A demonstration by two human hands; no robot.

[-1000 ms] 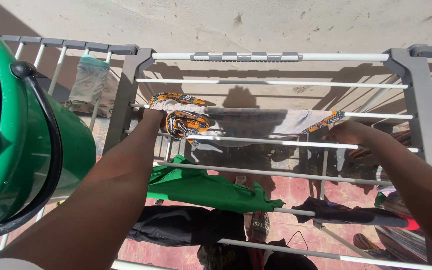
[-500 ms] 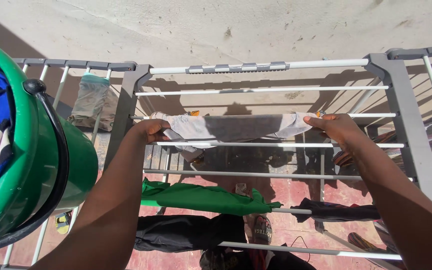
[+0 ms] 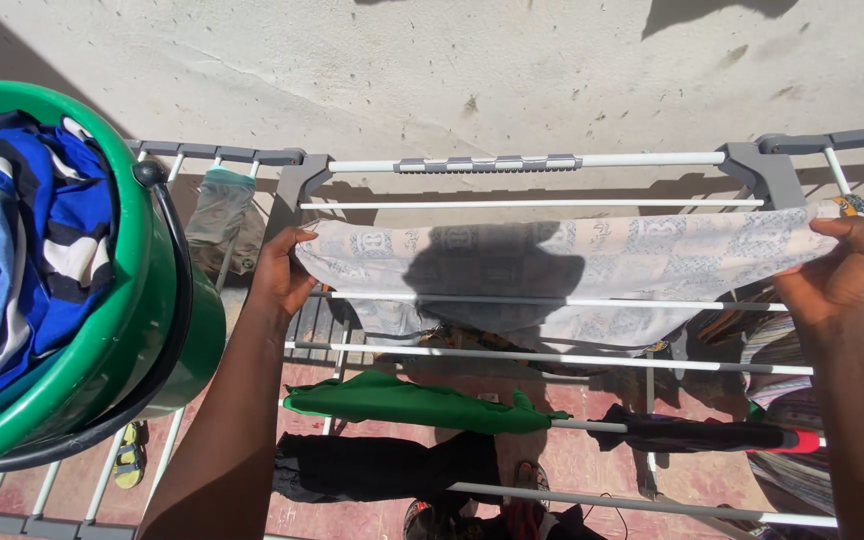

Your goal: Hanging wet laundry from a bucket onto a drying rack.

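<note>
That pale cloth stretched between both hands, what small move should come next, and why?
Probably lower the cloth onto the rails. Left hand and right hand hold its ends taut and spread flat just above the rack, so it looks ready to drape.

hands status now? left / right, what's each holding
Left hand: closed on the left end of the pale patterned cloth, spread over the drying rack.
Right hand: closed on the cloth's right end.

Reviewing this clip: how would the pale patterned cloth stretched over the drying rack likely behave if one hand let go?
The pale patterned cloth looks floppy: it sags between the left hand and right hand. Released, that end would probably droop over the rack's rails. It seems thin and light, so likely easy to slide along.
</note>
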